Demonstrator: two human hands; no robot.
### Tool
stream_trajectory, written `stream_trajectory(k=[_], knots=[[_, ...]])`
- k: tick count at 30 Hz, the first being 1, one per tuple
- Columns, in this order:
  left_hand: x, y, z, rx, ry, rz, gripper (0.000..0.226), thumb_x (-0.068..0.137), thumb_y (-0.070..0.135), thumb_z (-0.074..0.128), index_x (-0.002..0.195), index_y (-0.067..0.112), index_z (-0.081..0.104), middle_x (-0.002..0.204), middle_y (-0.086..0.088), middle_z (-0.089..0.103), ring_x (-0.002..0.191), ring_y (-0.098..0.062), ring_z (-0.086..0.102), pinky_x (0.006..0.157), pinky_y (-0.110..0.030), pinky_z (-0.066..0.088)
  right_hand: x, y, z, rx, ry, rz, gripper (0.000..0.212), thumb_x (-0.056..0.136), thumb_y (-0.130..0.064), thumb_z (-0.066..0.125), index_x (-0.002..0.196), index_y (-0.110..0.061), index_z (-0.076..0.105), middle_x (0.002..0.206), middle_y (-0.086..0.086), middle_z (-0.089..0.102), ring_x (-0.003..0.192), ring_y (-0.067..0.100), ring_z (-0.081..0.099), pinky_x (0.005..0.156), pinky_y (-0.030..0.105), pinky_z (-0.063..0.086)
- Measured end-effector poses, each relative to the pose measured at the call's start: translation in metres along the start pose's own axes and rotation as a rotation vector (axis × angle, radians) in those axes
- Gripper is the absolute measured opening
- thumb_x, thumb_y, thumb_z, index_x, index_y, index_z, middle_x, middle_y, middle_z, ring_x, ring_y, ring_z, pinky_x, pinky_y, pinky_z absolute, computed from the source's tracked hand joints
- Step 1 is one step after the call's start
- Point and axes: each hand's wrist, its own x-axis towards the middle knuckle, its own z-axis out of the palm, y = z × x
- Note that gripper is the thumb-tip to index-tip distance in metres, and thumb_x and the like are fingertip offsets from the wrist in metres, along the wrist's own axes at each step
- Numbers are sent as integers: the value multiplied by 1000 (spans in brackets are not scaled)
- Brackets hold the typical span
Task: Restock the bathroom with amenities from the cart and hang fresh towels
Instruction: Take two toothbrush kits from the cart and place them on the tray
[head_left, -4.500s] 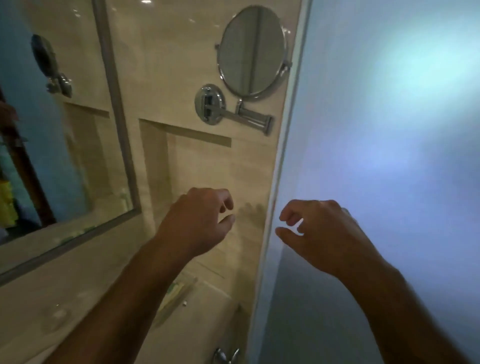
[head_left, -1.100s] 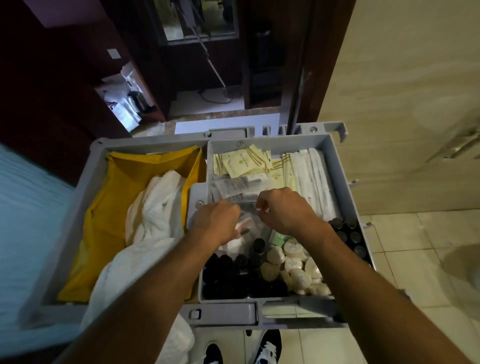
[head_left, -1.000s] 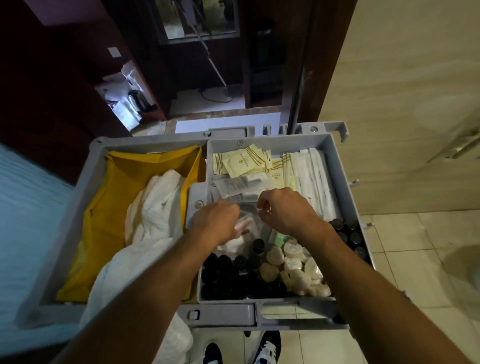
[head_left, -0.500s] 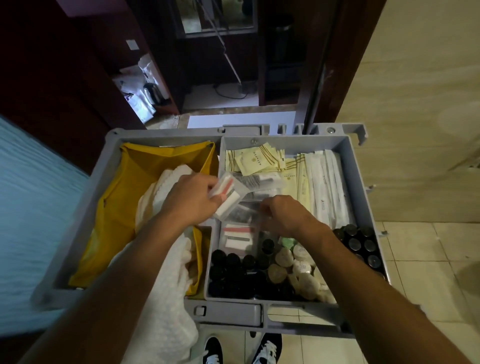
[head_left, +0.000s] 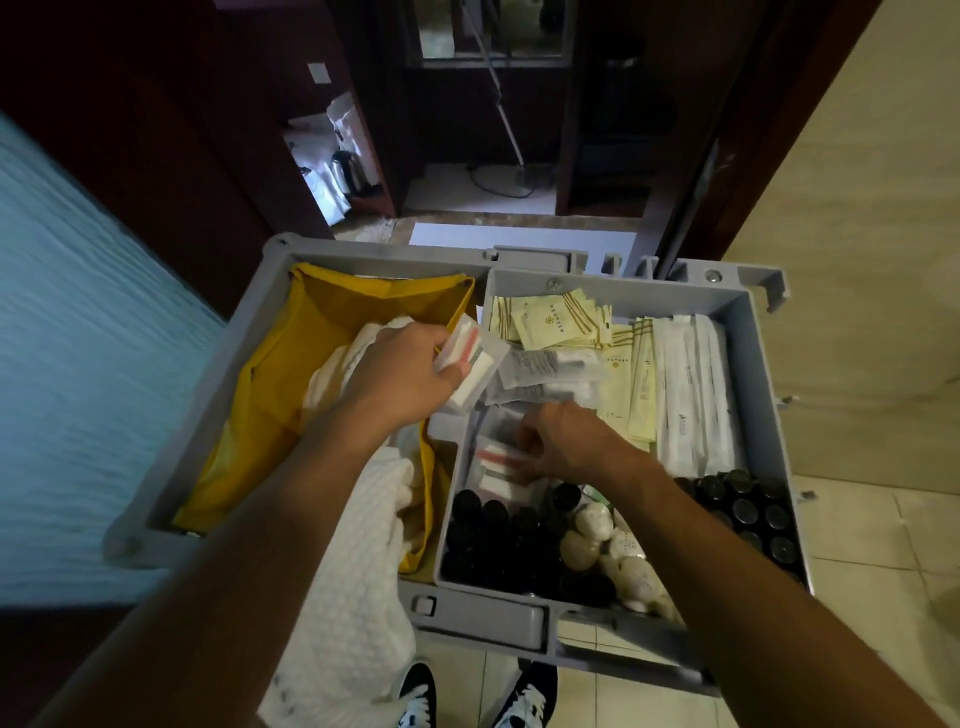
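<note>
Two hands at the cart tray (head_left: 756, 364). Left hand (head_left: 400, 379) has lifted clear since half a second ago, fingers curled round clear-wrapped amenity packets (head_left: 470, 364) above the divider. Right hand (head_left: 563, 441), fingers bent, pinches another packet (head_left: 493, 465) in the tray. Collecting under way; white towel (head_left: 353, 597) unhung, draped over the yellow bag (head_left: 291, 374).

Both forearms are bare to the frame edge; no sleeves, watch or rings visible on left hand (head_left: 400, 374) or right hand (head_left: 566, 441). Footwear: black shoes (head_left: 524, 696), white laces.
</note>
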Motion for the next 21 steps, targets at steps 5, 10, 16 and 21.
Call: stream_trajectory(k=[5, 10, 16, 21], knots=[[-5, 3, -5, -7, 3, 6, 32, 93, 36, 68, 119, 18, 67, 113, -2, 71, 100, -20, 65, 83, -39, 57, -3, 0, -1, 74, 105, 2, 23, 79, -27, 84, 98, -20, 73, 96, -1, 70, 87, 17, 65, 78, 31, 55], [-10, 8, -16, -57, 12, 20, 35, 94, 32, 67, 125, 17, 65, 119, -3, 70, 104, -19, 64, 79, -32, 49, -17, 5, -18, 212, 171, -26, 10, 84, -21, 81, 90, -24, 73, 81, -11, 65, 72, 6, 59, 66, 18, 40], [-23, 13, -31, -384, 82, -1, 26, 93, 30, 69, 117, 21, 69, 110, 4, 74, 96, -11, 70, 84, -41, 59, -54, 13, -59, 626, 334, 20, 11, 95, -27, 71, 91, -19, 64, 79, -8, 66, 69, 8, 60, 63, 24, 49], [-38, 23, -51, -644, 159, -8, 24, 96, 21, 66, 120, 17, 65, 105, -1, 75, 87, -10, 73, 64, -26, 61, -77, -5, -93, 1022, 413, -18, 10, 98, -19, 65, 106, -12, 65, 89, 3, 75, 82, 17, 73, 74, 30, 60]])
